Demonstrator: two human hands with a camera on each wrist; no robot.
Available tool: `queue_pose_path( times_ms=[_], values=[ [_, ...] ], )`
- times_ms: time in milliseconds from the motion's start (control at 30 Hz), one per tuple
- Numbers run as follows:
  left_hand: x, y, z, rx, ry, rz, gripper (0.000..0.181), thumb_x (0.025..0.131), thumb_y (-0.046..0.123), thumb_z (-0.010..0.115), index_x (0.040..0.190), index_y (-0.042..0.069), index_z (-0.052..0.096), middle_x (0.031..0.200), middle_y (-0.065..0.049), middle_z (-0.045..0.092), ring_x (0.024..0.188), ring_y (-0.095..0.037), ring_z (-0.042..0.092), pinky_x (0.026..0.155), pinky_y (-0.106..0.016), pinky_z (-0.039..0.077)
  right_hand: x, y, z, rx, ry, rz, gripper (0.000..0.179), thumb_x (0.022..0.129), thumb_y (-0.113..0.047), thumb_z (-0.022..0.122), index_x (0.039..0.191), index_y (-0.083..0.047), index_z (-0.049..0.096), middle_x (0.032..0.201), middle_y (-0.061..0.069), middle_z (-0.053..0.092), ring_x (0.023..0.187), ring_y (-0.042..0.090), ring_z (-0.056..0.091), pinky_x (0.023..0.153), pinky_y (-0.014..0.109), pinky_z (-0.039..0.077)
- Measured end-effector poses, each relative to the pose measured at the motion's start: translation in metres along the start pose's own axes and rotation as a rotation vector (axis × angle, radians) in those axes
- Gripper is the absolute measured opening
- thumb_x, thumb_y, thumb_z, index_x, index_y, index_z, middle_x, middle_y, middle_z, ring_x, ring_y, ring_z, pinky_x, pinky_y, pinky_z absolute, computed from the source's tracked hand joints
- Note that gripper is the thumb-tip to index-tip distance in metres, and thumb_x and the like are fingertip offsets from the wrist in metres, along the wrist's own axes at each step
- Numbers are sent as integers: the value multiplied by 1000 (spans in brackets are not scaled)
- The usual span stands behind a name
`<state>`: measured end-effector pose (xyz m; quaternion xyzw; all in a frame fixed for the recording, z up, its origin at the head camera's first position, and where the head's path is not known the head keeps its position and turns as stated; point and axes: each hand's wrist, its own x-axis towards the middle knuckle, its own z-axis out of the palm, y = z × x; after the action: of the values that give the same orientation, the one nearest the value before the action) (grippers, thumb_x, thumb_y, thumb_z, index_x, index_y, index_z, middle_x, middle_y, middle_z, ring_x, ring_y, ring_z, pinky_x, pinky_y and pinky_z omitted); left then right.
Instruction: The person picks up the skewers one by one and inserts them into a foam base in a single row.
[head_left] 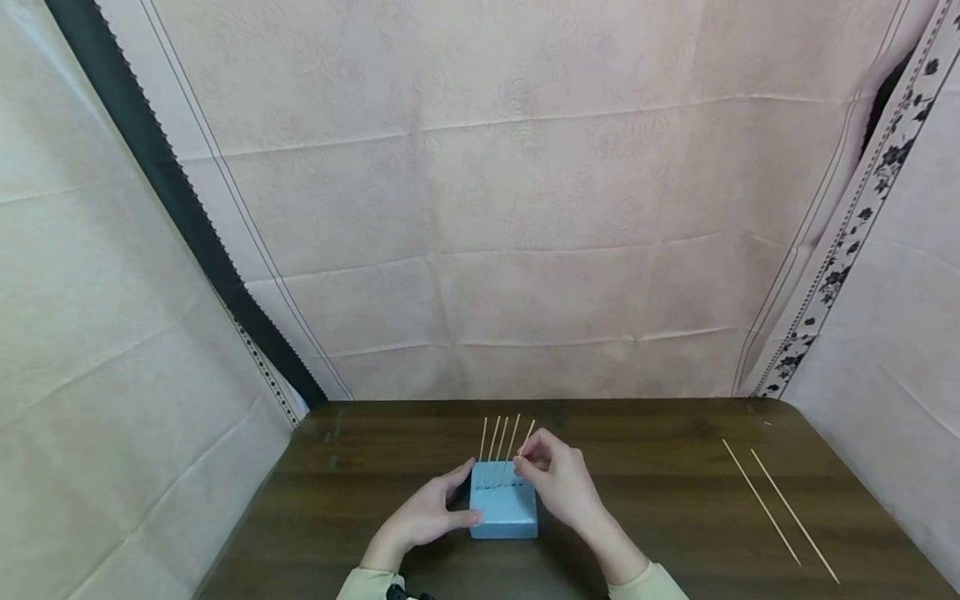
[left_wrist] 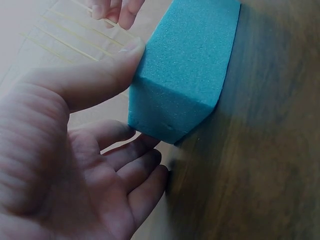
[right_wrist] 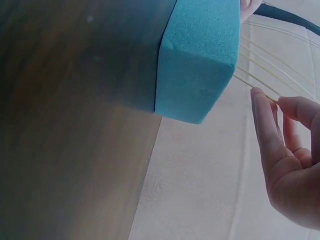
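A light blue foam block (head_left: 504, 500) stands on the brown table, with several thin wooden sticks (head_left: 494, 438) upright in a row from its top. My left hand (head_left: 431, 512) grips the block's left side, thumb near the front corner and fingers toward the back. In the left wrist view, the thumb (left_wrist: 107, 75) lies along the edge of the block (left_wrist: 192, 55). Between thumb and fingertips, my right hand (head_left: 558, 479) pinches the rightmost stick (head_left: 529, 432), which leans right. The right wrist view has this stick (right_wrist: 243, 80) meeting the block's edge. A row of dark marks (head_left: 498, 487) crosses the block.
Two loose wooden sticks (head_left: 761, 502) lie slanted, side by side, on the table's right side. Pale patterned cloth (head_left: 540, 208) hangs behind the table (head_left: 360, 467) and along both sides. A dark strip (head_left: 187, 200) borders the cloth at left.
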<state>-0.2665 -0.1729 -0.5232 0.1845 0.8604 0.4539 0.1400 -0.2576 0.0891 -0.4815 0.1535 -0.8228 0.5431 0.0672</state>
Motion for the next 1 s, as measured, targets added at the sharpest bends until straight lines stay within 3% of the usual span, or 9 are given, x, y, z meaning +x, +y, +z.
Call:
queue_pose_path(
  times_ms=[167,333,433,533,700,800,933,1000],
  values=[
    [-1,-1,-2,-13,-6,3,94,95,37,83,167,4,34,171,-16,35,156,-40,35,123,-65,30,1,1,-1,18,-33,5,12,101,-19,78,107,-12,70,95,-1,76,86,20,76,77,31,64],
    [-1,-1,-2,-13,0,1,94,94,37,84,167,4,34,171,-16,36,156,-40,34,122,-66,30,2,2,-12,109,-101,51,37,101,-30,78,129,-9,67,107,6,78,92,23,78,80,38,66],
    [0,-2,-2,-25,-1,10,94,94,35,84,167,3,34,171,-16,35,157,-41,33,123,-66,29,0,5,-29,193,-105,95,45,102,-27,78,138,-4,63,112,17,77,96,32,78,82,44,66],
    [0,-4,1,-43,-8,19,93,95,34,83,167,2,33,172,-16,33,157,-41,31,124,-65,28,-4,17,-59,187,-83,123,43,102,-21,77,138,-1,63,113,21,76,98,36,76,83,43,66],
    [1,-4,5,-28,-6,21,94,95,35,83,167,2,33,172,-16,33,157,-40,32,124,-64,29,-21,55,-133,-18,-18,135,42,100,-16,78,134,5,65,114,22,76,93,29,76,76,33,65],
    [1,-3,5,-13,-5,14,95,94,37,84,167,3,33,172,-15,33,157,-39,33,123,-64,30,-34,76,-182,-226,43,151,40,98,-14,79,131,6,67,114,22,76,90,24,75,73,32,63],
    [1,-2,2,-10,1,2,95,94,37,84,167,5,34,172,-15,34,156,-39,34,123,-63,31,-49,96,-234,-489,79,191,38,97,-14,79,127,7,69,114,24,77,99,36,75,87,54,57],
    [1,-2,1,-11,1,3,95,94,37,84,167,5,34,172,-15,34,156,-39,34,123,-63,31,-53,103,-250,-562,64,222,40,96,-13,78,128,8,68,114,25,76,106,44,72,90,62,52]
  ],
)
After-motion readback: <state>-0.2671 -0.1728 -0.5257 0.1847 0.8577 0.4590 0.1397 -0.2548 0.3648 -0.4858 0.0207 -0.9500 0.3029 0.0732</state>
